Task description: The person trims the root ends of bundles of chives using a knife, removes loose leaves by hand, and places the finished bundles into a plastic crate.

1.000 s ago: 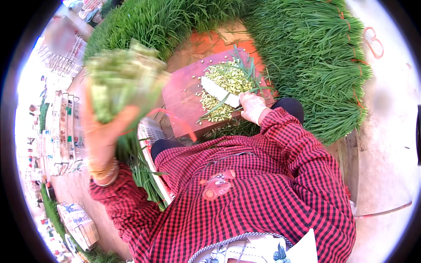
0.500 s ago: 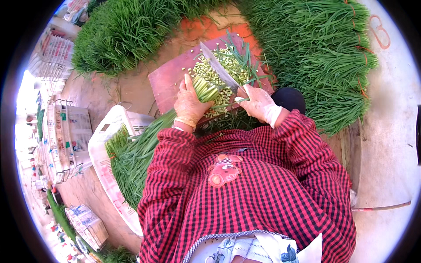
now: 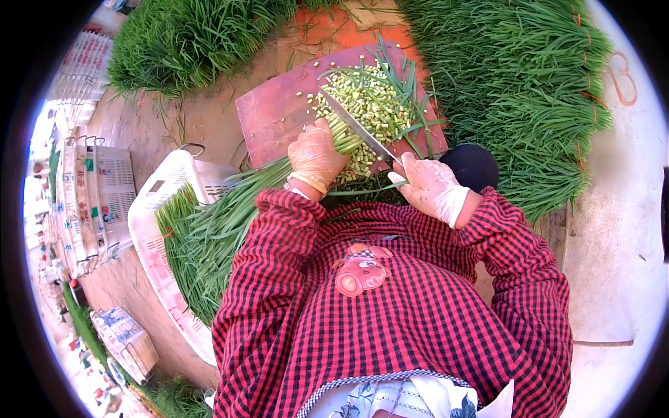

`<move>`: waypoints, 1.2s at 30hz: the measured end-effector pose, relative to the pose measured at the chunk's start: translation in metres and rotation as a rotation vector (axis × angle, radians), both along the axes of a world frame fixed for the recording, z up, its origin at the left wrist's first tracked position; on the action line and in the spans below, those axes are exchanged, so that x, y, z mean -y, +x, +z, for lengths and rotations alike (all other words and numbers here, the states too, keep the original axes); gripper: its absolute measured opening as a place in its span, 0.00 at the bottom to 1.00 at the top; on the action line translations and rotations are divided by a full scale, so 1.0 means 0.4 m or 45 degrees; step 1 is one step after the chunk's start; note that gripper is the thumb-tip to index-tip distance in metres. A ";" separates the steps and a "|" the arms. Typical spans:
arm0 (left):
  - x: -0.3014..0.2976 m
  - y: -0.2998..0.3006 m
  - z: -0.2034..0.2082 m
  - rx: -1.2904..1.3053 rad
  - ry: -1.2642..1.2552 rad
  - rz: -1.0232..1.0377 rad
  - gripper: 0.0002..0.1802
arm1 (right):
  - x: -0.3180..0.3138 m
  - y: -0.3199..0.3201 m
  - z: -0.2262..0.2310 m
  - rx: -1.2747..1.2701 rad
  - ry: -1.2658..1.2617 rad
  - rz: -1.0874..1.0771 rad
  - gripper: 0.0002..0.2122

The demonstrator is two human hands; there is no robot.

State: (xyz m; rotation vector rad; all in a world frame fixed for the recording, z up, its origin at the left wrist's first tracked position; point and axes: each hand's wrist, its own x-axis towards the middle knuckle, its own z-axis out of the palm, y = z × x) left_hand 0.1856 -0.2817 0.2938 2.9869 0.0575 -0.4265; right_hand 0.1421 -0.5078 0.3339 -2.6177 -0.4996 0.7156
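Observation:
My left hand (image 3: pixel 317 157), in a thin see-through glove, is closed around a bunch of green chive stalks (image 3: pixel 340 136). Their pale cut ends point right, and their long leaves (image 3: pixel 237 198) trail back to the lower left. My right hand (image 3: pixel 433 187), gloved too, grips the handle of a long kitchen knife (image 3: pixel 357 125). The blade slants to the upper left across the ends of the stalks. Whether it has sunk into them I cannot tell. Short chopped pieces (image 3: pixel 380 104) lie heaped beyond the blade on a reddish cutting board (image 3: pixel 268 115), with loose green leaves among them.
A white plastic crate (image 3: pixel 150 209) holding more chives stands at my left. Large piles of chives (image 3: pixel 516 90) lie at the right and at the far left (image 3: pixel 188 49). More crates (image 3: pixel 111 195) stand further left. A dark rounded thing (image 3: pixel 474 167) sits beside my right hand.
The knife has come down and toward me, and its blade now shows narrower. My left fingers have curled tighter round the stalks. The view has shifted slightly.

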 end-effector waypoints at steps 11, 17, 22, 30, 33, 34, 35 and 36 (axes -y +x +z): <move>0.019 -0.016 -0.021 0.121 -0.017 -0.048 0.33 | -0.059 0.052 -0.063 -0.094 0.044 0.003 0.16; 0.016 0.002 0.004 0.107 -0.063 -0.016 0.35 | -0.155 0.106 -0.230 -0.057 -0.008 -0.231 0.18; -0.021 -0.006 0.041 0.125 -0.178 -0.025 0.36 | -0.151 0.131 -0.215 -0.047 0.059 -0.209 0.19; -0.075 -0.166 0.383 0.945 -0.500 -0.405 0.40 | -0.062 0.185 -0.067 -0.211 -0.050 -0.019 0.34; -0.055 -0.216 0.458 1.134 -0.432 -0.755 0.41 | -0.045 0.178 0.029 0.225 0.155 -0.135 0.32; -0.035 -0.231 0.465 1.138 -0.381 -0.812 0.42 | -0.041 0.194 -0.006 0.125 0.588 -0.172 0.34; -0.015 -0.250 0.466 1.133 -0.325 -0.863 0.42 | -0.041 0.204 -0.040 0.006 1.024 -0.206 0.35; -0.007 -0.275 0.452 1.009 -0.334 -0.822 0.44 | -0.056 0.143 -0.003 -0.949 1.520 -0.452 0.33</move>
